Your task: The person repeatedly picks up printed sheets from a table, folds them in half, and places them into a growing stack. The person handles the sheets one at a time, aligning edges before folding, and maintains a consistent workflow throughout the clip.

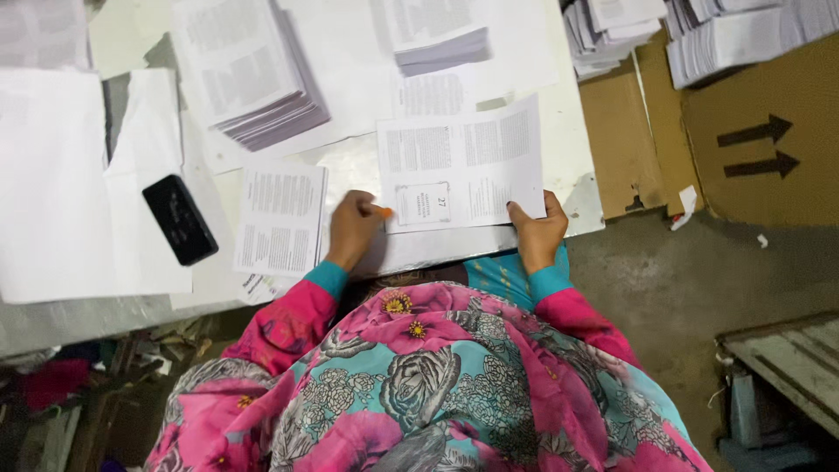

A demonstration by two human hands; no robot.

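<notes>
Two hands on one printed sheet

Two hands meet on a single sheet at the near edge of the table [105,315]. Going from the left: a wide spread of blank paper [52,183] covers the table's left end, and a black phone [179,218] lies on it, tilted. Just beside the phone sits a small printed leaflet [281,218], flat and apart from the hands. Behind it rises a thick stack [258,79] of printed pages, fanned at one edge.

Next comes the left hand [352,229]. It is curled nearly closed, knuckles up, with a small orange thing [381,211] at its fingertips; whether it is a cap, a thimble or a tool I cannot tell. Those fingertips touch the left edge of the sheet [463,162], which lies flat on the table between the two hands.

The right hand [537,229] pinches the sheet's lower right corner, thumb on top and fingers under, closed on the paper. Beyond it, cardboard [760,157] and more stacks [734,35] stand well apart.

Judging by the layout, the sheet overhangs the table's edge near the right hand, so a loose pinch could let it slide to the floor. A sideways drag by the left hand might also crease it, or nudge the leaflet.
</notes>
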